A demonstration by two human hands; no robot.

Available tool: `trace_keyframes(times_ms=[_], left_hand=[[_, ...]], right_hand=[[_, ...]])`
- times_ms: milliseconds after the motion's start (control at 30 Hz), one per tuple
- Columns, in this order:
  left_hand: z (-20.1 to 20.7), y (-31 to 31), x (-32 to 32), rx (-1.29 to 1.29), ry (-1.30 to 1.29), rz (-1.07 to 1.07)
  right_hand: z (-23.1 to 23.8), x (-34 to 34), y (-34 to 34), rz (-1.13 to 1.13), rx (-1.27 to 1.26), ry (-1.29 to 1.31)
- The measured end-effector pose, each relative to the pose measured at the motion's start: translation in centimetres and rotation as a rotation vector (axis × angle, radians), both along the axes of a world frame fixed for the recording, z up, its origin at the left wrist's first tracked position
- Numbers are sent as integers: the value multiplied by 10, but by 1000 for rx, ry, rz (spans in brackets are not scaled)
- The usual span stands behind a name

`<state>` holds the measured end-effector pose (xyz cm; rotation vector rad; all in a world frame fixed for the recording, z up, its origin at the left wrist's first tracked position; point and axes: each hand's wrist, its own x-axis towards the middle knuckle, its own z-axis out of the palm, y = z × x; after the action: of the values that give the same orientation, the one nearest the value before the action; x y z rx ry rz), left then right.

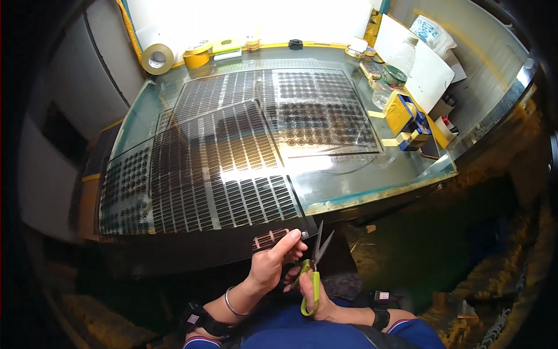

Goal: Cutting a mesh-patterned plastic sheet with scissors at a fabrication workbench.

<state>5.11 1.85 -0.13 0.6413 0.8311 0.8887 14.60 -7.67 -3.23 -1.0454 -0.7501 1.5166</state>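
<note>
A large dark patterned film sheet (244, 198) overhangs the near edge of the glass-topped table. My left hand (268, 267) is closed, thumb and fingers pinching the film near its front right corner, where a small pale bit shows by the thumb tip. Close beside it, my right hand (324, 306) grips scissors (315, 285) by their yellow-green handles. The scissor blades are spread and point up and away from me, just right of the film corner. Some of the right hand's fingers are partly hidden behind the left.
Another patterned film (325, 110) lies on the glass table (383, 180). Tape rolls (157, 59) line the back edge by a bright white panel. At the right stand a blue-and-yellow tape dispenser (414, 131), a clear jar (390, 84) and a white board (430, 75).
</note>
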Motion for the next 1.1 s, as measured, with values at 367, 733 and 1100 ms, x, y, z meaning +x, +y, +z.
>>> trace_keyframes(times_ms=[367, 733, 1100], left_hand=[[25, -4, 14, 137, 225, -117], [23, -9, 18, 113, 165, -65], [24, -9, 10, -25, 64, -145]], right_hand=[[16, -7, 26, -130, 162, -417], [5, -12, 29, -146, 199, -294], [14, -15, 27, -195, 281, -448]])
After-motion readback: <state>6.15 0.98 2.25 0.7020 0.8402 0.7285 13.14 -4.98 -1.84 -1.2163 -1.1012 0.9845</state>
